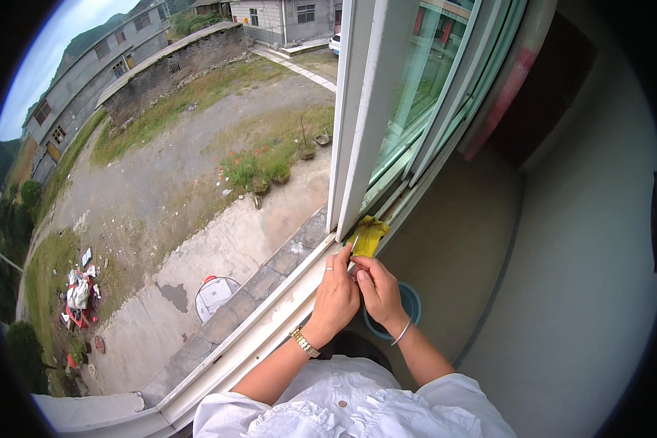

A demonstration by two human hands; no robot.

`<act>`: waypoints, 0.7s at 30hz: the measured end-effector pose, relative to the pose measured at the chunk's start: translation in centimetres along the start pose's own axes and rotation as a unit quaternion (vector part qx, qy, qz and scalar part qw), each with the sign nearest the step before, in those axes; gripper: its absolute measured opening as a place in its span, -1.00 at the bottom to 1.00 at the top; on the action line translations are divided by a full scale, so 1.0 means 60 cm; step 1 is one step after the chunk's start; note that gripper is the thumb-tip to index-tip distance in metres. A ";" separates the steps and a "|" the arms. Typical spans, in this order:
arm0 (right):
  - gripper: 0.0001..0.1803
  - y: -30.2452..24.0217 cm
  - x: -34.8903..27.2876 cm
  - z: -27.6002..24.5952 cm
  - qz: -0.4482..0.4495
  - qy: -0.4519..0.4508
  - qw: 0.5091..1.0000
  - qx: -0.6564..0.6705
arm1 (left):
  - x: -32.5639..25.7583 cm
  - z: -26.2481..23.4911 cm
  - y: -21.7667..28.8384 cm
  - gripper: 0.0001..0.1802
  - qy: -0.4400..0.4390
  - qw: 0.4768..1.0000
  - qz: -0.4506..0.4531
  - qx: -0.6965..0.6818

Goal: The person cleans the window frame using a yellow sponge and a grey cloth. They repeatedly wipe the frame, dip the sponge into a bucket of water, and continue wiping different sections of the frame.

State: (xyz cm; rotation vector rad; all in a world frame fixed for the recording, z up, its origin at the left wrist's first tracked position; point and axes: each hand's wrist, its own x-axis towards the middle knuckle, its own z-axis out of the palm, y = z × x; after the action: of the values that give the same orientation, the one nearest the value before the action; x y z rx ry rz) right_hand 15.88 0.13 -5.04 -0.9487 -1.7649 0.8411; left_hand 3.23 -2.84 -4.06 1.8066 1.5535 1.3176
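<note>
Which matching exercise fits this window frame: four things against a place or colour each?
Things:
1. cloth
2. basin
3. left hand
4. right hand

Descriptions:
A. blue-green, on the floor below the sill
B. bangle on its wrist
C. yellow, in the window track
D. ring on a finger, gold watch on its wrist

Pairs: 1-C, 2-A, 3-D, 4-B

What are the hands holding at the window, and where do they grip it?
Both hands, left and right, pinch a thin stick at its lower end; its tip meets a yellow cloth.
</note>
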 end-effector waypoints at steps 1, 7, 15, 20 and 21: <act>-0.71 -0.005 -0.006 0.006 0.077 0.004 0.993 0.090 | -0.011 0.006 0.005 -0.32 0.000 1.000 0.014 0.001; -0.68 0.016 -0.034 0.032 0.169 0.090 0.939 0.285 | -0.043 0.016 -0.006 -0.22 -0.006 0.996 0.074 0.046; -0.89 0.027 0.021 -0.057 0.183 0.100 0.939 0.272 | -0.052 -0.027 -0.009 -0.33 0.008 0.993 0.097 0.070; -0.76 -0.002 0.109 -0.044 -0.195 -0.052 0.939 -0.279 | -0.066 -0.040 -0.043 -0.57 0.052 0.987 0.080 0.125; -0.74 -0.004 0.121 -0.038 -0.257 -0.075 0.914 -0.303 | -0.066 -0.043 -0.043 -0.58 0.057 0.988 0.078 0.125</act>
State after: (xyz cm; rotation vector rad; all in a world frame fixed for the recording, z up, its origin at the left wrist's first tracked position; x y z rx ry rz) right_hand 16.00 6.65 -1.17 -0.7375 -2.3276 0.0117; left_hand -0.02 -6.39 -6.45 2.0727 1.7348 1.3695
